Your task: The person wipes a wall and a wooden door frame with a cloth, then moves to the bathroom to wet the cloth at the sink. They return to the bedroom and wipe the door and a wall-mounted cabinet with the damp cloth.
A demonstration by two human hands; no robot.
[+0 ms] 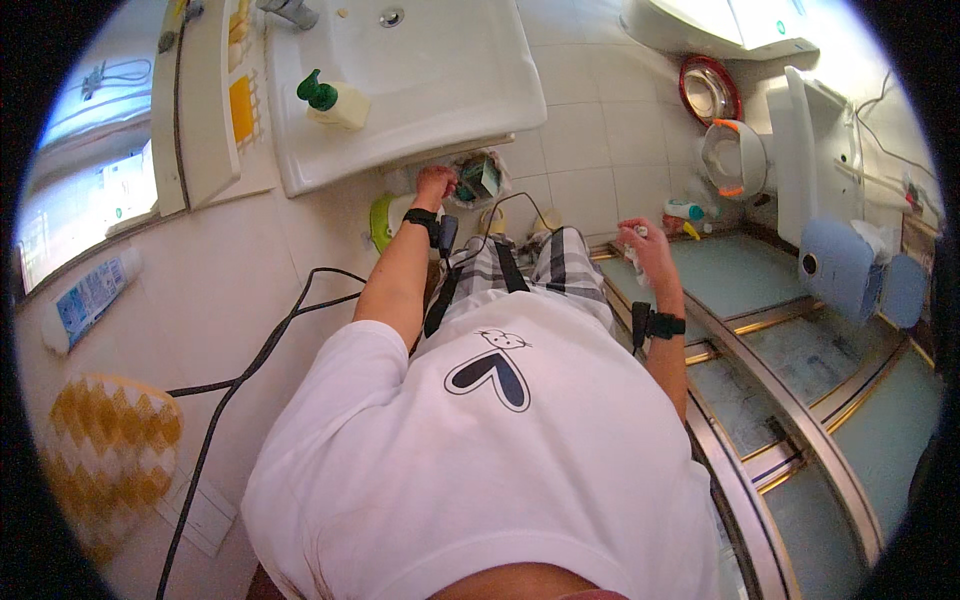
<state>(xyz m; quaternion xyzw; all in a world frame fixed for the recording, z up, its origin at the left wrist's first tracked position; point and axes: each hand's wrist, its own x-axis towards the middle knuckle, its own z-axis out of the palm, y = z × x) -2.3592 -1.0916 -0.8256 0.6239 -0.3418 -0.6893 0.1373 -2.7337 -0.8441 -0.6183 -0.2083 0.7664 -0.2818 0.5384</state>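
My left hand (435,185), fingers curled, is beside a lined waste bin (501,166) under the front edge of the washbasin (480,90). Whether it grips the bin's edge or anything else is too small to tell. Inside the bin lies a green and white carton (489,178) among other dark green matter. On the other side of my legs, my right hand (654,251) is raised with its fingers closed around a crumpled white thing (640,264), perhaps a tissue. Each wrist wears a black strap with a small device.
A pump bottle (341,106) with a green head stands on the basin. Below it is a green and white round object (384,217). A black cable (259,364) runs along my left. Framed glass panels (750,360) fill the right; basins and bottles (682,210) are at the far right.
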